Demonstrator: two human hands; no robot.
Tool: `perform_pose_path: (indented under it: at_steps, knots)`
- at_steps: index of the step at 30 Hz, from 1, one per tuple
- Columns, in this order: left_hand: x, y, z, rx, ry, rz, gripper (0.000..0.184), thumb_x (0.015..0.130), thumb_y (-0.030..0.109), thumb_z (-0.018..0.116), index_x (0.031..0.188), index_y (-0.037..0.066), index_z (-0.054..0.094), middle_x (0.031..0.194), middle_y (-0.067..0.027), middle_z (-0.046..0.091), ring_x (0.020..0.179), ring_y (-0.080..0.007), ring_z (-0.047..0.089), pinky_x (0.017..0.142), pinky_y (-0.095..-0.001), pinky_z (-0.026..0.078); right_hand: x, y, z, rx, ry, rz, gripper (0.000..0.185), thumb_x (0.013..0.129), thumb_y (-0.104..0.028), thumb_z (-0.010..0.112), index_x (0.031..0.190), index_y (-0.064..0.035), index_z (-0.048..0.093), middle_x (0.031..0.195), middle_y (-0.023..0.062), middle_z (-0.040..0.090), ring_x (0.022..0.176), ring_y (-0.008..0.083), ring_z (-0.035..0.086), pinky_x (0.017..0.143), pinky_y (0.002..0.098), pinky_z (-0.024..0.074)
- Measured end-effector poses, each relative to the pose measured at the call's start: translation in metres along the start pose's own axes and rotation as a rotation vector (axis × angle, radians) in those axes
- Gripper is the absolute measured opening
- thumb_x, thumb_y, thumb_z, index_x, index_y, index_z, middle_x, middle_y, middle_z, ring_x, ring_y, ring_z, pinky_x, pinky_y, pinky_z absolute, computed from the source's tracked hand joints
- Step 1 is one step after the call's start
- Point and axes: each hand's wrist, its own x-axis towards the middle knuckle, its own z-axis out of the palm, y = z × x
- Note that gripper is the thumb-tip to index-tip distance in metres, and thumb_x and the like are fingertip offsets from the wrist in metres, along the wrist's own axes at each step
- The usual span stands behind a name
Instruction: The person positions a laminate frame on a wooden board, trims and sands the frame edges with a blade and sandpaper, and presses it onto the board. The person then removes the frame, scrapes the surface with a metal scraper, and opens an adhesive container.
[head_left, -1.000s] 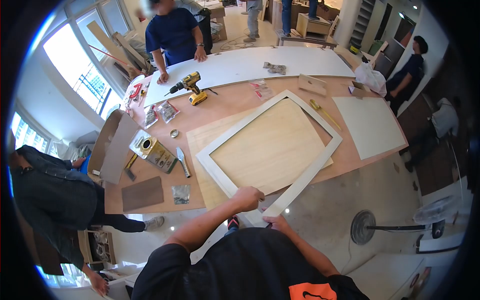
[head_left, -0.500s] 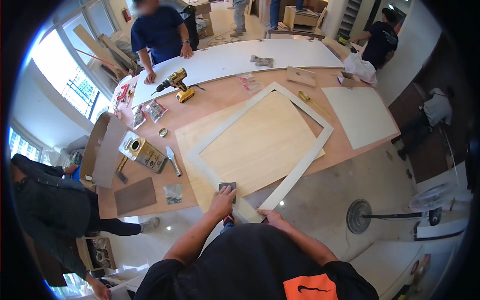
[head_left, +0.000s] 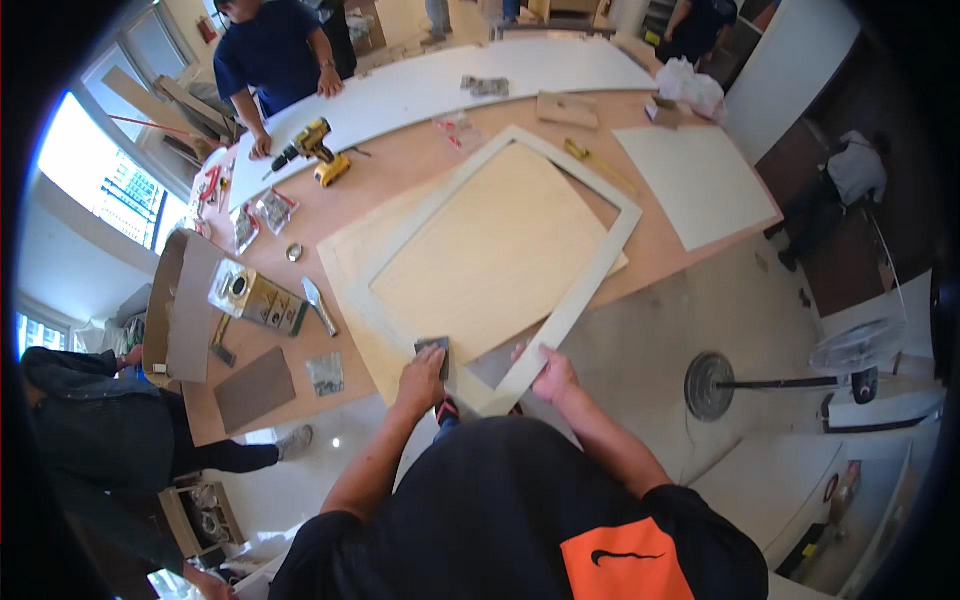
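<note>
A pale rectangular frame (head_left: 575, 305) lies over a light wooden panel (head_left: 490, 250), its near corner overhanging the table edge towards my body. My left hand (head_left: 421, 382) is closed on a dark sanding block (head_left: 432, 343), pressed against the frame's near left side. With fingers wrapped round the right side close to that corner, my right hand (head_left: 556, 377) grips the frame. The underside of the block is hidden.
Left on the table (head_left: 385, 180) are a metal can (head_left: 260, 300), a putty knife (head_left: 320, 306), a brown sheet (head_left: 255, 390) and a yellow drill (head_left: 318, 152). A person (head_left: 275, 60) leans on a white panel (head_left: 420, 95). A fan (head_left: 710, 385) stands right.
My right hand has moved up from the near corner along the frame's right side, fingers now around its edge. The block stays on the left side. The view has shifted.
</note>
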Motion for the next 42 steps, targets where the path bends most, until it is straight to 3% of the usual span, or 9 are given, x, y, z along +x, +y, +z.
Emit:
perform_pose_path:
  at_steps: [5, 10, 14, 21, 28, 31, 36, 39, 42]
  knots:
    - [0.005, -0.001, -0.001, 0.035, 0.0, -0.006, 0.044, 0.079, 0.005, 0.056, 0.123, -0.001, 0.059, 0.129, -0.0217, 0.06, 0.123, -0.037, 0.056, 0.102, -0.0469, 0.046, 0.016, 0.005, -0.013, -0.111, -0.025, 0.018, 0.022, 0.098, -0.023, 0.057, 0.111, -0.0054, 0.055, 0.101, 0.0175, 0.065, 0.101, 0.0353, 0.063, 0.094, 0.0524, 0.0494]
    - [0.018, 0.072, -0.057, -0.298, -0.049, -0.168, 0.038, 0.088, 0.007, 0.055, 0.125, 0.002, 0.059, 0.116, -0.0255, 0.065, 0.11, -0.0395, 0.062, 0.093, -0.0444, 0.049, -0.009, 0.023, -0.006, -0.312, 0.079, 0.081, 0.021, 0.099, -0.022, 0.057, 0.111, -0.0049, 0.057, 0.101, 0.0158, 0.065, 0.1, 0.0333, 0.063, 0.092, 0.0524, 0.0511]
    - [0.021, 0.091, -0.044, -0.574, -0.227, -0.293, 0.039, 0.093, 0.016, 0.06, 0.13, 0.002, 0.06, 0.108, -0.0227, 0.069, 0.097, -0.0268, 0.067, 0.087, -0.0375, 0.051, -0.028, 0.03, -0.006, -0.529, -0.002, 0.177, 0.025, 0.098, -0.018, 0.059, 0.115, -0.0002, 0.058, 0.108, 0.0152, 0.066, 0.098, 0.0313, 0.067, 0.084, 0.0499, 0.0571]
    - [0.018, 0.071, 0.018, -0.463, -0.581, -0.222, 0.033, 0.089, 0.013, 0.06, 0.116, -0.005, 0.067, 0.094, -0.0208, 0.07, 0.082, -0.0252, 0.067, 0.081, -0.0395, 0.053, -0.043, 0.037, 0.0, -0.704, 0.049, 0.159, 0.033, 0.096, -0.018, 0.064, 0.119, 0.0048, 0.057, 0.106, 0.0173, 0.068, 0.089, 0.0306, 0.07, 0.074, 0.0425, 0.0616]
    - [0.058, 0.094, 0.011, -0.907, -0.575, -0.645, 0.024, 0.09, 0.012, 0.061, 0.104, -0.006, 0.07, 0.087, -0.0126, 0.069, 0.076, -0.018, 0.065, 0.069, -0.0333, 0.052, -0.052, 0.038, 0.003, -0.716, 0.096, 0.215, 0.034, 0.096, -0.016, 0.062, 0.121, 0.0072, 0.056, 0.097, 0.0211, 0.069, 0.078, 0.0321, 0.072, 0.066, 0.0409, 0.0624]
    - [0.058, 0.095, 0.002, -1.072, -0.448, -0.581, 0.022, 0.09, 0.01, 0.061, 0.103, -0.006, 0.07, 0.088, -0.0111, 0.069, 0.074, -0.0163, 0.063, 0.068, -0.0334, 0.052, -0.055, 0.038, 0.015, -0.774, 0.155, 0.212, 0.034, 0.097, -0.015, 0.061, 0.121, 0.0078, 0.055, 0.099, 0.0229, 0.069, 0.078, 0.0329, 0.072, 0.066, 0.0415, 0.0624]
    - [0.047, 0.061, 0.004, -0.935, -0.677, -0.547, 0.023, 0.091, 0.011, 0.06, 0.105, -0.005, 0.069, 0.089, -0.0093, 0.069, 0.077, -0.0156, 0.063, 0.071, -0.0323, 0.051, -0.058, 0.038, 0.02, -0.728, 0.186, 0.223, 0.034, 0.098, -0.014, 0.06, 0.122, 0.0087, 0.055, 0.1, 0.025, 0.07, 0.077, 0.0336, 0.072, 0.065, 0.0408, 0.0624]
    - [0.065, 0.074, -0.004, -0.727, -0.678, -0.392, 0.023, 0.091, 0.009, 0.06, 0.107, -0.005, 0.068, 0.09, -0.0084, 0.07, 0.078, -0.0159, 0.063, 0.073, -0.0321, 0.052, -0.063, 0.041, 0.026, -0.651, 0.131, 0.235, 0.033, 0.094, -0.024, 0.068, 0.115, 0.0014, 0.061, 0.09, 0.0147, 0.072, 0.065, 0.0218, 0.07, 0.059, 0.0332, 0.0608]
    - [0.069, 0.087, -0.002, -0.778, -0.578, -0.34, 0.024, 0.09, 0.007, 0.06, 0.108, -0.005, 0.068, 0.091, -0.0084, 0.07, 0.079, -0.0162, 0.063, 0.073, -0.0322, 0.052, -0.049, 0.048, 0.007, -0.676, 0.069, 0.247, 0.033, 0.098, -0.015, 0.06, 0.119, 0.0106, 0.056, 0.095, 0.0237, 0.07, 0.07, 0.0321, 0.072, 0.062, 0.0401, 0.062]
